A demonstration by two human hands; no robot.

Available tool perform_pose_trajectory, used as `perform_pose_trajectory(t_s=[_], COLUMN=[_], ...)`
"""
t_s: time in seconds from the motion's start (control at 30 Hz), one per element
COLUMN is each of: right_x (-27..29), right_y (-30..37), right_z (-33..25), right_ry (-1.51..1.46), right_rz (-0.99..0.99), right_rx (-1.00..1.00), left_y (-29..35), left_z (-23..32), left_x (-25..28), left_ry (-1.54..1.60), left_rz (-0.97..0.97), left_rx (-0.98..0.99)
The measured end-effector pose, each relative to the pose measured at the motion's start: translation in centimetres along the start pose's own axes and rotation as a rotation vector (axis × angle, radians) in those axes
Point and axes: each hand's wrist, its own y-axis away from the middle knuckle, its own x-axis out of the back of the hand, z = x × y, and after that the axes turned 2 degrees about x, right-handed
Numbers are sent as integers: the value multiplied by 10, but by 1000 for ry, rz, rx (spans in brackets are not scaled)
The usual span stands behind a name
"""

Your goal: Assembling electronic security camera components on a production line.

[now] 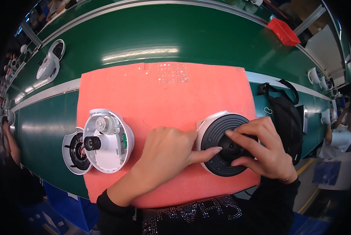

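Note:
A round white housing (204, 129) with a ribbed black disc (210, 150) facing up lies on the right of a pink foam mat (160, 105). My left hand (165, 147) holds its left side, fingers curled at the rim and thumb laid over the disc. My right hand (259, 147) pinches the raised black centre of the disc between thumb and fingers; whether a small part is under the fingertips is hidden. Left of my hands sits an opened white housing (109, 156) with a black lens barrel (92, 143), a round motor-like part and a green board, joined to a white ring-shaped base (72, 147).
Several small screws (173, 73) stand in rows at the mat's far edge. A black bag (287, 121) lies right of the mat. Across the green bench are a red bin (284, 32) and another white unit (50, 64). Other people work at both sides.

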Motion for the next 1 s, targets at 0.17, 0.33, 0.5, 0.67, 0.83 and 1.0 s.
perform_pose_trajectory(t_s=[0.17, 0.33, 0.5, 0.67, 0.83, 1.0], right_x=[12, -10, -1, -27, -25, -5], right_y=[-7, -6, -8, 2, 14, 0], right_z=[-6, -12, -13, 2, 5, -19], right_ry=[20, -66, -184, -440, -979, -843], right_rz=[-220, -20, -238, 134, 10, 184], right_rx=[178, 114, 133, -483, -714, -596], left_y=[7, 11, 15, 6, 9, 15], left_z=[-4, -13, -13, -10, -12, 19], left_x=[-1, -3, 0, 8, -28, 3], left_ry=[18, 31, -64, -179, 909, 666], left_rz=[48, 65, 73, -460, -344, 27], left_rx=[-43, -47, -60, 200, 206, -55])
